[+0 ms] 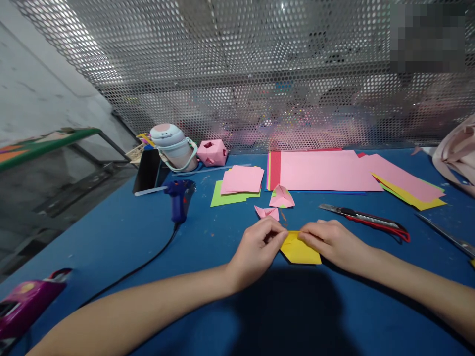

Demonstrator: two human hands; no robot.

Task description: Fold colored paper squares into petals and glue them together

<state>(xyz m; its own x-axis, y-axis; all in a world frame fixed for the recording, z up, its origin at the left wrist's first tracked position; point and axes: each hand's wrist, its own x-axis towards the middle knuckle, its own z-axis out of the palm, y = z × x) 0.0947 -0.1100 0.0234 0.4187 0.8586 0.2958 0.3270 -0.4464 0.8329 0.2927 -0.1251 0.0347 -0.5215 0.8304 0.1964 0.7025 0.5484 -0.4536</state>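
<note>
A folded piece of yellow paper lies low over the blue table, held at its upper edge from both sides. My left hand pinches its upper left corner between thumb and fingers. On the other side, my right hand presses its upper right part with thumb and forefinger. Just beyond my left hand sits a small folded pink paper piece, partly covered by my fingers. Another folded pink piece with green bits stands behind it.
A blue glue gun trails its cord leftwards. Square paper sheets and long pink sheets lie behind. To the right are a utility knife and scissors. A bottle and pink paper shape stand at the back by perforated metal.
</note>
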